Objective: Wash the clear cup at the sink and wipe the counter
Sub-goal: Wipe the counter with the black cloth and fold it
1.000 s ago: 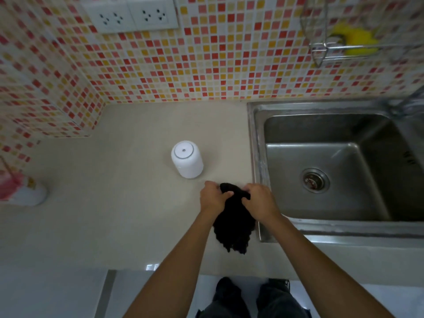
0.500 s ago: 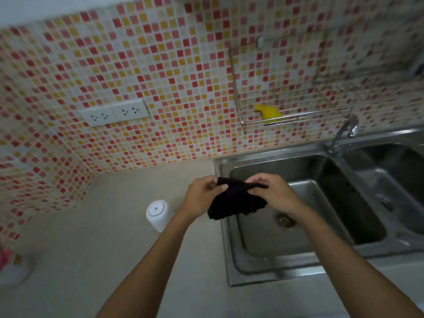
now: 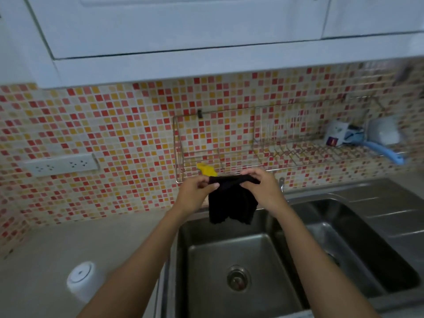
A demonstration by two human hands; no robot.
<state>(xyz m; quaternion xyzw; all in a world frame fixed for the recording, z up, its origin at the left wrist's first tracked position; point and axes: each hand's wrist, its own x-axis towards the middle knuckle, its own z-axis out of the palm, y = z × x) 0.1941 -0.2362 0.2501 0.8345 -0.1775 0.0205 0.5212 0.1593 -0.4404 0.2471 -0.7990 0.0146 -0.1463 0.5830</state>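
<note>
Head view: a two-handed grip holds a black cloth [image 3: 231,203] by its top edge, the left hand [image 3: 197,191] and right hand [image 3: 263,189] each pinched shut on a corner, the cloth hanging open above the left basin of the sink [image 3: 181,249]. A second ago the same cloth was bunched low over the desk [image 3: 68,244] edge; it has since been raised and spread in front of the wire rack [image 3: 263,143] on the tiled wall, beside a yellow sponge [image 3: 206,169]. That suggests wiping is over and the cloth is headed for hanging. No clear cup can be made out for certain; a white cylinder [image 3: 80,280] stands on the desk, well left of and below the grip.
</note>
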